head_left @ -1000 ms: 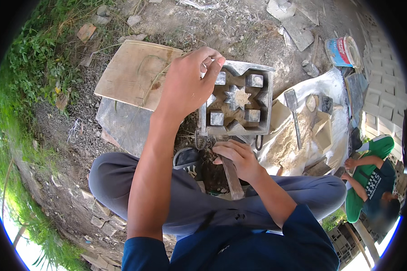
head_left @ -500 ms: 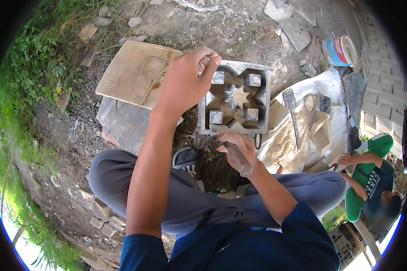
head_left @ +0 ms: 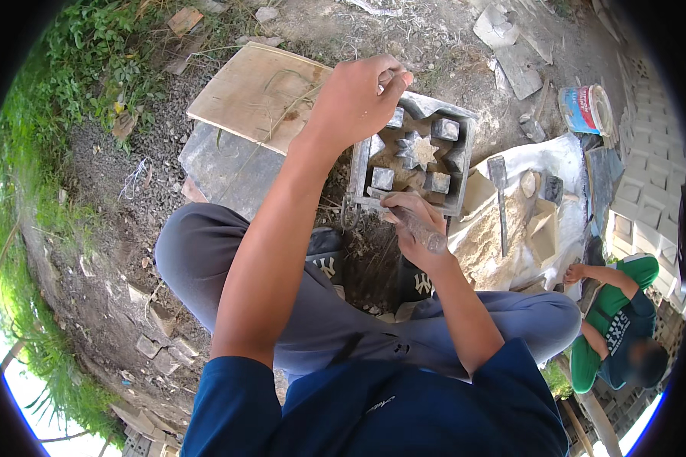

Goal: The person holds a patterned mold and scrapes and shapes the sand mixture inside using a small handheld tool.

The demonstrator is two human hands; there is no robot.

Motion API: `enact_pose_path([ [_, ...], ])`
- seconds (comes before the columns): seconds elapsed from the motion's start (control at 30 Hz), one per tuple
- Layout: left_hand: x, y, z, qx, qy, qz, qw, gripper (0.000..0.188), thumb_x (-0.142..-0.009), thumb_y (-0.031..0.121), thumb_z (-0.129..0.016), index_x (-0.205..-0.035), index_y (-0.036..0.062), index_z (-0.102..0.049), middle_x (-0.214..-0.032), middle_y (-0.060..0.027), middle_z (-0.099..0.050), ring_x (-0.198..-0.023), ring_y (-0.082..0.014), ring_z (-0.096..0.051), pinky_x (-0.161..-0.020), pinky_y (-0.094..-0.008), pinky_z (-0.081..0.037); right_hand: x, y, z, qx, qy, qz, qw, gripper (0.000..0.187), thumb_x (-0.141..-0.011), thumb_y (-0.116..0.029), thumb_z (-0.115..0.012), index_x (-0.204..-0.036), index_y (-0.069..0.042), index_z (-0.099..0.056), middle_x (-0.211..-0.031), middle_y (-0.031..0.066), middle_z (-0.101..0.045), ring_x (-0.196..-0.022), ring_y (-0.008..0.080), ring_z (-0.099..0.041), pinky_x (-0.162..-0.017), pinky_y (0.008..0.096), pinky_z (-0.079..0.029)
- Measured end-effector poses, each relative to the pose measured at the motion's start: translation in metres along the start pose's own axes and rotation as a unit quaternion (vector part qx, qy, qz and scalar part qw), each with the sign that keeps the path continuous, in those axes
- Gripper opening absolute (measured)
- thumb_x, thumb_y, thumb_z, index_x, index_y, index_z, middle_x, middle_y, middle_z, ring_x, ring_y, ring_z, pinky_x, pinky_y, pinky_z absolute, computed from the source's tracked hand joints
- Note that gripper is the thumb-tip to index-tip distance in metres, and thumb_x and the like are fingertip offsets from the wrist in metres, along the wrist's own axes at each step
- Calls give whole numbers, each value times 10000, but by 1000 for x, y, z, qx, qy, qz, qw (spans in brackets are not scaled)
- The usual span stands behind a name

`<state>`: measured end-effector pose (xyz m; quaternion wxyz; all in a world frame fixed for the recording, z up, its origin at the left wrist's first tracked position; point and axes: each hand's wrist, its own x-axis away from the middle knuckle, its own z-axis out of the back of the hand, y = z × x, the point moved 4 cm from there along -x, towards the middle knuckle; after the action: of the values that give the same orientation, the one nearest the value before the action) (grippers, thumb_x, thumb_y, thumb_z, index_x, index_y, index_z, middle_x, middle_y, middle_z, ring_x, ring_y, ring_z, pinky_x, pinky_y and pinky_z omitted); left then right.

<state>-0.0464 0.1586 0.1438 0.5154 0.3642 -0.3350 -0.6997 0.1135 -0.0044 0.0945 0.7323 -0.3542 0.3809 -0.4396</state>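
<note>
Bar (head_left: 424,232) in the right hand (head_left: 409,239), which is closed round it at the near wall of the mould (head_left: 450,112). The bar's near end shows blunt and dusty; fingers hide much of the rest, and where its far end stops is hard to tell against the metal.

The left hand (head_left: 358,95) is curled over the mould's far left corner, covering it. Its fingertips are partly hidden, so I cannot tell whether they grip the rim or just rest there.

The mould lies in front of the person's feet, with cubes and a star (head_left: 417,150) inside; sand sits in the star. One wire loop (head_left: 348,215) shows at the near left; the right hand mostly blocks the near right corner.

Left of it, a board (head_left: 259,84) overlaps a slab (head_left: 229,171), and the left forearm cuts across both. To the right, a scraper (head_left: 498,174) lies on sand over a white sheet (head_left: 568,156). A bucket (head_left: 581,110) stands beyond. At lower right sits a co-worker (head_left: 621,324), whose lap is hard to make out.
</note>
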Motion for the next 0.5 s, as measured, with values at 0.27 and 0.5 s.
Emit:
enact_pose_path([
  [0.27,0,1,4,-16,4,-19,1000,319,-995,341,-650,-1034,32,-721,-784,-168,-701,-760,-330,-707,-680,-393,-536,-12,-19,6,-58,-94,-81,991,395,-833,208,-582,-1140,-29,-653,-1108,87,-714,-823,167,-682,-712,299,-564],
  [0.5,4,3,10,-2,50,-61,997,327,-988,351,-657,-1053,39,-732,-813,-168,-716,-792,-335,-719,-718,-403,-552,-10,-9,7,-40,-73,-99,992,358,-812,70,-743,-1137,-74,-696,-1037,137,-743,-911,309,-735,-783,361,-576],
])
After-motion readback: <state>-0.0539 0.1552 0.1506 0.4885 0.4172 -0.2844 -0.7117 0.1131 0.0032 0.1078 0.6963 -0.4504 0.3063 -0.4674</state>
